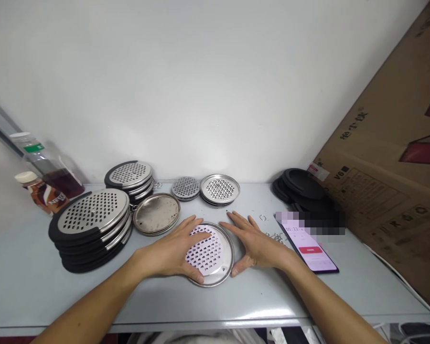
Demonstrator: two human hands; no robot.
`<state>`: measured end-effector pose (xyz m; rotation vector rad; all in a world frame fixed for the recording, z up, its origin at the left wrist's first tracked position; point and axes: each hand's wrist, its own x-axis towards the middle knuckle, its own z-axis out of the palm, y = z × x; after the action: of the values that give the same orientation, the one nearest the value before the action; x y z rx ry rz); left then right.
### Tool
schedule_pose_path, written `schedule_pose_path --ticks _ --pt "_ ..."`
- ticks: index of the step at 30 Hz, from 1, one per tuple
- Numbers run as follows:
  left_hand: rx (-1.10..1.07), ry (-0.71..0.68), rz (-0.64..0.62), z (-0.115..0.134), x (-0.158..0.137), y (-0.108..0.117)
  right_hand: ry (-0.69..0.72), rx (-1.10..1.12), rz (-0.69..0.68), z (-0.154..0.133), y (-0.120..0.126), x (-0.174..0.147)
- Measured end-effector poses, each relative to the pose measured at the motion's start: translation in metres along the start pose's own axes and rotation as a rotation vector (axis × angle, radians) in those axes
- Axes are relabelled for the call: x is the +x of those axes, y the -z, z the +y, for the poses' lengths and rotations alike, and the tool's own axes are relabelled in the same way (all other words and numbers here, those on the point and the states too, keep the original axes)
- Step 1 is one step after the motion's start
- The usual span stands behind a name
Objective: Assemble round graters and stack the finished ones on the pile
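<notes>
A perforated grater disc (211,253) with a pinkish sheen lies inside a shallow round metal dish (230,255) on the table before me. Over the left side of both, my left hand (177,251) is spread, its index finger across the disc and its thumb at the dish's lower rim. At the right rim, my right hand (254,243) has its fingers apart and its thumb low, holding nothing. Behind them sit a grey perforated disc (186,188) and stacked dishes with a grater disc (220,189) on top. Plain metal dishes (157,214) are piled to the left.
Two stacks of black-rimmed graters (93,217) (131,174) stand left, beside a Nescafe bottle (43,192) and a bottle of dark liquid (57,172). At right are metal rings (277,236), a phone (313,251), black round parts (303,184) and a large carton (390,167).
</notes>
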<state>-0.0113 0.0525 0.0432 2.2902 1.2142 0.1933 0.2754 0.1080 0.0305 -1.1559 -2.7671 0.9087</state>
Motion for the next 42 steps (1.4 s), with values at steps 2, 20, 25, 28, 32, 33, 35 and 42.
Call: schedule_pose_path --ticks 2,20,25,28,32,33,35,42 --pt "-0.004 -0.021 0.022 0.005 0.0 0.001 -0.004 -0.006 -0.001 0.0 0.0 0.0" --pt "0.017 -0.103 0.114 0.014 0.01 -0.012 0.005 -0.018 0.01 0.0 0.0 0.0" --pt "-0.039 -0.09 0.106 0.015 0.007 -0.008 0.005 -0.02 0.022 0.001 -0.001 -0.001" --pt "-0.058 -0.071 0.162 0.01 0.004 0.006 0.012 -0.002 0.073 -0.003 -0.001 -0.003" --pt "-0.011 -0.075 0.341 0.002 -0.001 0.028 0.082 0.045 0.223 -0.015 -0.003 -0.004" --pt "-0.002 -0.084 0.351 0.001 -0.002 0.032 0.112 0.054 0.258 -0.018 -0.004 -0.003" --pt "0.003 -0.102 0.322 0.0 -0.002 0.034 0.175 0.059 0.307 -0.022 -0.008 -0.002" --pt "0.022 -0.106 0.211 -0.002 -0.001 0.021 0.26 0.027 0.313 -0.025 -0.021 0.003"
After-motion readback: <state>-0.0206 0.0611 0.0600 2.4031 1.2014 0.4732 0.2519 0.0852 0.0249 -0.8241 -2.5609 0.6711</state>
